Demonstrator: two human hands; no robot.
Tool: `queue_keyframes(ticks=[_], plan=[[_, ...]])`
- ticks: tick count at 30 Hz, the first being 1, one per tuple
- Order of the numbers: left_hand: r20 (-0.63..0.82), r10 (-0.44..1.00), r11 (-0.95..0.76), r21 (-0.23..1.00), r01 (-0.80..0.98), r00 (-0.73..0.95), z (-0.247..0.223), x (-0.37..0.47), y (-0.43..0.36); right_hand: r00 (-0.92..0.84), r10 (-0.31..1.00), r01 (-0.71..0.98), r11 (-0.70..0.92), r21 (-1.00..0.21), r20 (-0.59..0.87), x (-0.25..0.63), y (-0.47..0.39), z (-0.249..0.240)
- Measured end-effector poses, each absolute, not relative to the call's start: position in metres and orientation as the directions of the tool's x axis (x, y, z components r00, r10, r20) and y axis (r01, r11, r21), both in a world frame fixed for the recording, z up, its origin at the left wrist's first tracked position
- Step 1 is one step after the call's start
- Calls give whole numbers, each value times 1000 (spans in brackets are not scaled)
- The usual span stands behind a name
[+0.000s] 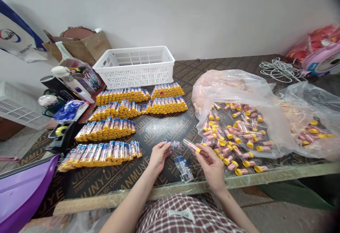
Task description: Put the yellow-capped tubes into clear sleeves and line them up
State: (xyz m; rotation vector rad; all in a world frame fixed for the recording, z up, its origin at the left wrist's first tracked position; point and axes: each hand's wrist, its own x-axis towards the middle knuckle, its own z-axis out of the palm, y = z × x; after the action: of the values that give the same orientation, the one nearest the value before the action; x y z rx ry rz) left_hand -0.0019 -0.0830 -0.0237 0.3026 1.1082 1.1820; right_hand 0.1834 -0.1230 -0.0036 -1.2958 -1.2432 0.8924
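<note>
My left hand (160, 156) pinches a small clear printed sleeve with a blue end (174, 145) above the dark plywood table. My right hand (211, 164) holds a clear tube with a yellow cap (191, 145), its clear end tilted toward the sleeve, the two apart. Between my hands, a small pile of flat clear sleeves (183, 169) lies near the table's front edge. To the right, many loose yellow-capped tubes (239, 130) spill from a translucent plastic bag (225, 84). On the left, stacked rows of tubes in sleeves (103, 153) show their yellow caps toward me.
A white slatted basket (135, 75) stands behind the rows. At the left are a tape dispenser (62, 133), bottles (66, 78), a cardboard box (87, 46) and a purple bin (26, 194). At the right are a second bag (310, 109), coiled cord (281, 69) and a pink fan (322, 61).
</note>
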Motion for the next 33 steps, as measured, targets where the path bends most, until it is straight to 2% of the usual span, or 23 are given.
queue_keyframes(ticks=[4,8,13,16,20,25,30,33], plan=[[-577,814,397,638,-660,-68,-23,-2,-79,159,951,317,205,-926,265,183,-126,-7],[-566,814,355,661,-661,-128,-22,-1,-78,116,923,434,286,-855,367,183,-127,-7],[-557,812,332,686,-647,-174,-24,0,-79,44,892,495,371,-786,449,179,-129,-5],[-541,819,328,714,-618,-191,-24,1,-80,-13,897,485,392,-782,441,175,-129,-4],[-436,875,267,795,-545,-209,-21,3,-82,-94,936,403,348,-846,340,171,-129,-8],[-382,924,304,778,-549,-31,-9,5,-87,-186,932,324,357,-876,311,174,-127,-16],[-403,894,447,777,-444,196,2,7,-95,-222,886,407,464,-786,408,180,-118,-16],[-416,855,512,776,-368,311,6,10,-101,-294,857,359,509,-782,423,182,-114,-10]])
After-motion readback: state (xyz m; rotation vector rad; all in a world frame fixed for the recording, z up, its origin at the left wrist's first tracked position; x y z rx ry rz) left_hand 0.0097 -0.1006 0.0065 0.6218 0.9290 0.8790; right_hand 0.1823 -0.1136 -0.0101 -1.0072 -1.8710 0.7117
